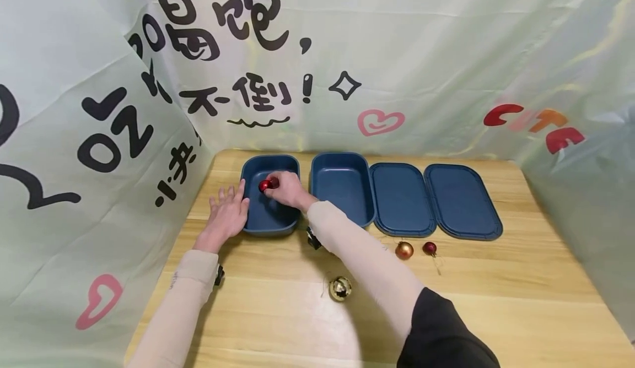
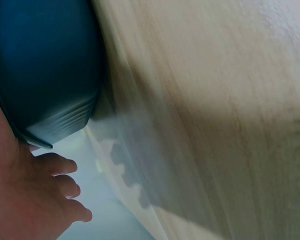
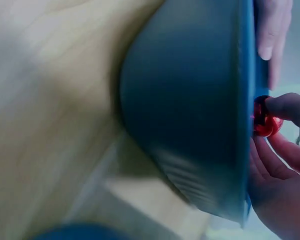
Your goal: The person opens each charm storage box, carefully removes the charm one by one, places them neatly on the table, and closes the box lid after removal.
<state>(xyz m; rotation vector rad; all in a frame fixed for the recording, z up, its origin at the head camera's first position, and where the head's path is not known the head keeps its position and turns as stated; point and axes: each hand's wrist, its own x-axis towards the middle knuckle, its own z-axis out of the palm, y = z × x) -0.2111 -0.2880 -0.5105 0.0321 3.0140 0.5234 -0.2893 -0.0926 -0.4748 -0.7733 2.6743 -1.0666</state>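
While the right hand (image 1: pixel 288 190) has its thumb and fingers pinched on it, the red ball (image 1: pixel 265 186) is inside the left box (image 1: pixel 268 222), within the rim; can't tell if it touches the bottom, or if the darker red bit right beside it is a second ball. The left hand (image 1: pixel 229 214) is at that box's left rim, fingers spread apart and touching the edge; there's room inside the box in front of the ball, where bare floor shows.

Only a narrow gap separates this box from the second box (image 1: pixel 342 191), and the right forearm crosses that one's front left corner; next along are the first lid (image 1: pixel 403 200) and the second lid (image 1: pixel 462 201), edges touching or nearly so; a strip of wood runs behind the lot.

Nearer the person, a copper ball (image 1: pixel 404 250) and a dark red ball (image 1: pixel 429 248) lie just in front of the lids; a gold ball (image 1: pixel 340 288) is closer in, left of the forearm, with wood around it.

Material-wise, boxes and lids are matte dark blue with rounded corners; box walls have ridges low down, lids a raised border; gold one's mirror-shiny, with thin thread by it; table (image 1: pixel 278 313) is pale streaky wood; creased, printed cloth (image 1: pixel 426 54) hangs around it.
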